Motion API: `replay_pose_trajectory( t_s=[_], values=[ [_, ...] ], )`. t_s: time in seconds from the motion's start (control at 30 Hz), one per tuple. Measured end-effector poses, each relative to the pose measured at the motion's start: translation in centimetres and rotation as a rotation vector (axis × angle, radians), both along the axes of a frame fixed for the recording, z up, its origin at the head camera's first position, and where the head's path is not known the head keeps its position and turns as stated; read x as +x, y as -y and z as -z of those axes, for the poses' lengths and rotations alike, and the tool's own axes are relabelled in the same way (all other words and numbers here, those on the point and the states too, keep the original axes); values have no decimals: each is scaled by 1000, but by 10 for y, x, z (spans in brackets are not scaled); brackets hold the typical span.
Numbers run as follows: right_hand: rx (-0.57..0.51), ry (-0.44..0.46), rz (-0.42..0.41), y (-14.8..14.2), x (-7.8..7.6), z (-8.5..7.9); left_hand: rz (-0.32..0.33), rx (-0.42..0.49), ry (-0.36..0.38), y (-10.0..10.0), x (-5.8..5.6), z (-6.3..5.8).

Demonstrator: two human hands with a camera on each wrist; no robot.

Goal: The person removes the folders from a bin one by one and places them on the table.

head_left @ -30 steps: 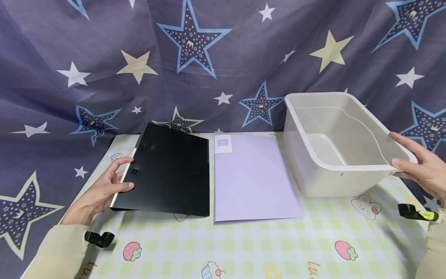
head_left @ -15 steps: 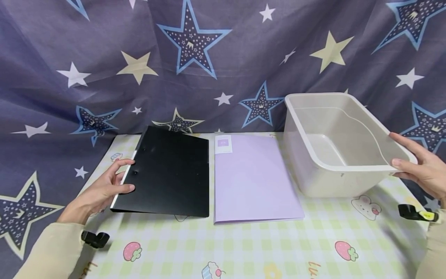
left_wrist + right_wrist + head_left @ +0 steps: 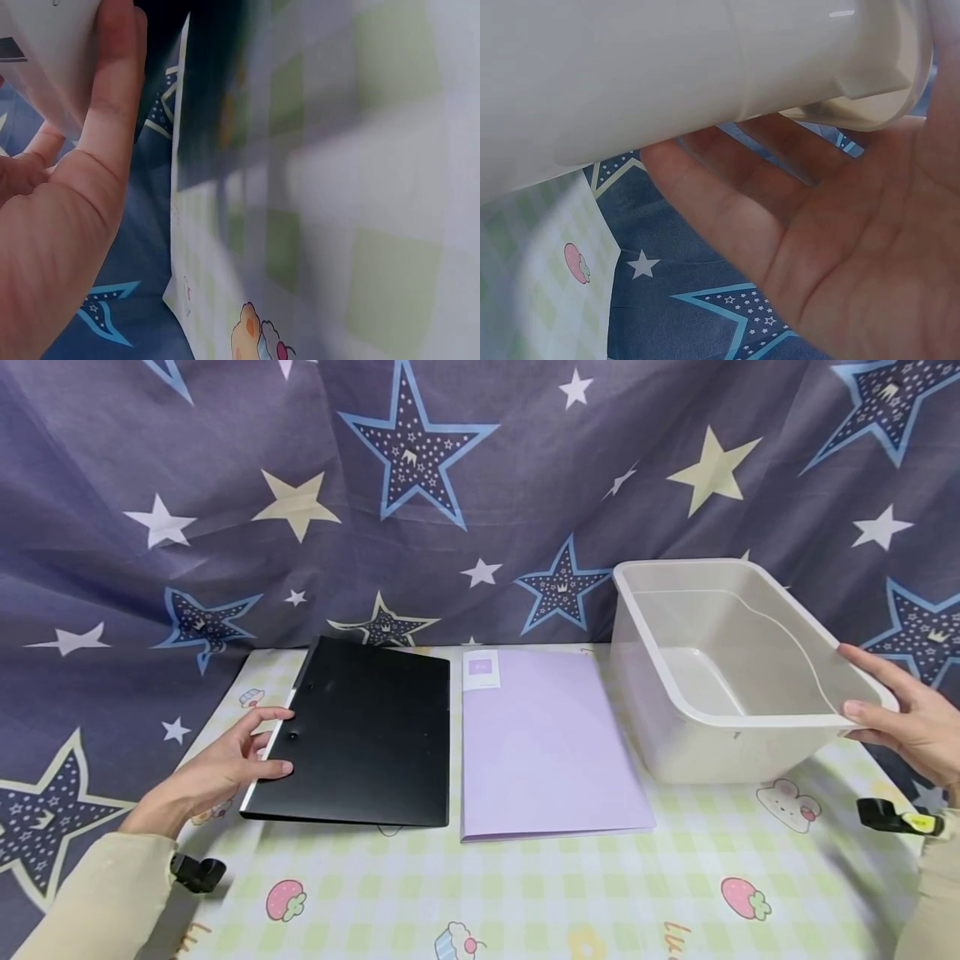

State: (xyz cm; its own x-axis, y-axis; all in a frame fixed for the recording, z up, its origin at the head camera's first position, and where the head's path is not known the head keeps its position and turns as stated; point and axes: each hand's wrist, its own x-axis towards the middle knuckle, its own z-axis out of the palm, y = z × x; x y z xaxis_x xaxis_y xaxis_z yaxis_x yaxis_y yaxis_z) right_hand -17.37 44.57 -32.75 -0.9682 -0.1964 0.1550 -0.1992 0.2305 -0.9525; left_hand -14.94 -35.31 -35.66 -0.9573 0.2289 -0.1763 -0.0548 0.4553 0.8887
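Observation:
A black ring binder or file folder (image 3: 367,743) lies at the left of the head view, its spine side raised off the table and its right side low. My left hand (image 3: 213,772) grips the spine edge, thumb on the black cover and other fingers around the back. In the left wrist view the pale spine (image 3: 56,56) shows against the fingers. On the right stands a pale grey plastic bin (image 3: 727,752) with nothing inside. My right hand (image 3: 911,727) holds its right rim, thumb on top; the right wrist view shows fingers (image 3: 712,210) under the rim against the outer wall.
A lilac folder (image 3: 547,752) with a white label lies flat between the black binder and the bin. Below them is a green-and-white checked tablecloth (image 3: 525,893). A dark star-patterned curtain (image 3: 480,485) hangs close behind the table.
My left hand has lowered the binder's spine side a little, so its raised edge sits slightly lower. The right hand, bin and lilac folder have stayed put.

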Motion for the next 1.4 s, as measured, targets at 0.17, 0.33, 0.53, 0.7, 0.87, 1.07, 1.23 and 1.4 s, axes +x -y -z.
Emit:
replay_pose_trajectory(
  t_s=[0.17,0.33,0.53,0.7,0.87,1.07,1.23,1.4],
  values=[
    [79,-12,23,1,0,0,8,-34,17,2,-1,2],
    [65,-13,22,1,0,-1,16,-64,28,4,-2,4],
    [31,-14,14,1,-1,0,18,-86,43,5,-4,5],
    [30,-12,16,0,-1,1,25,-129,32,6,-4,5],
    [112,-19,32,1,-1,1,25,-151,29,6,-4,9],
    [65,-16,26,0,-2,2,30,-185,29,7,-5,11],
    [61,-21,27,-1,-2,2,31,-199,11,7,-4,14],
    [68,-24,28,0,-2,1,30,-197,1,8,-3,16]
  ],
)
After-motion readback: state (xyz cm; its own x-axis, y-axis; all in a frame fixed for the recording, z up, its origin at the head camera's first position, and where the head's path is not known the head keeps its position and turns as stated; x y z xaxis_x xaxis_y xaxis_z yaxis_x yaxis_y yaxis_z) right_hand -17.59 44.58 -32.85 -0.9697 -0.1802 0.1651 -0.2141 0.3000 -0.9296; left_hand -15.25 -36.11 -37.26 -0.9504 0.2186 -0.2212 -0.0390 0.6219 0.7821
